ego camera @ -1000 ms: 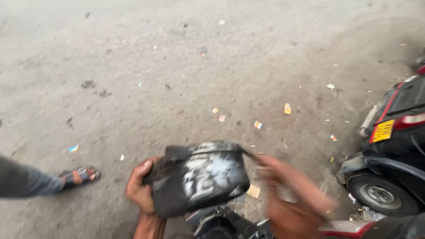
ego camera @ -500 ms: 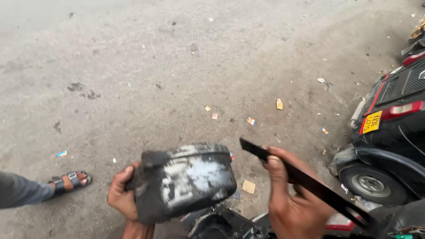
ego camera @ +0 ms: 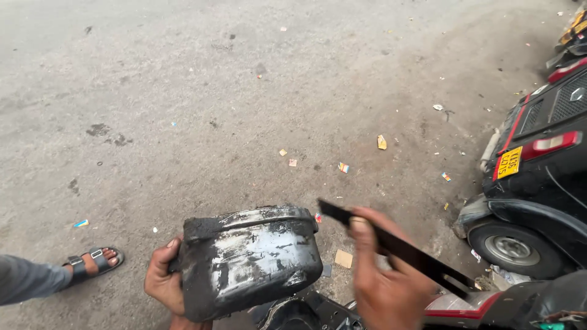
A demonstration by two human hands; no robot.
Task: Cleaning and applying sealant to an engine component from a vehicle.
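A dirty black box [ego camera: 247, 263] is held up by the left hand [ego camera: 164, 282]. The left fingers [ego camera: 160, 256] are curled around its left edge, and the thumb is hidden behind it. The box is scuffed with grey and white marks, and a rim runs round its top.

A long flat black strip [ego camera: 397, 247] is held in the right hand [ego camera: 382, 278]. The right fingers [ego camera: 361, 241] are pressed together around the middle of the strip, with the thumb laid along it. One end of the strip points at the box and stops just beside its top right corner. It cannot be told if the two touch. The other end sticks out to the right of the fingers and has a hole cut in it.

A second ago the right hand was a blur close to the box, and no strip could be made out. Half a second ago the strip was already held out to the right of the box. Now it is held the same way and the picture is sharp, so the strip seems to have been pulled clear and the box is left alone in the left hand.

Below the fingers a dark scooter part [ego camera: 306, 315] is seen. Far to the right of the fingers a black scooter [ego camera: 538, 183] is parked. To the left of the fingers a sandalled foot [ego camera: 95, 264] rests on the dusty ground [ego camera: 244, 91], where small scraps are scattered.
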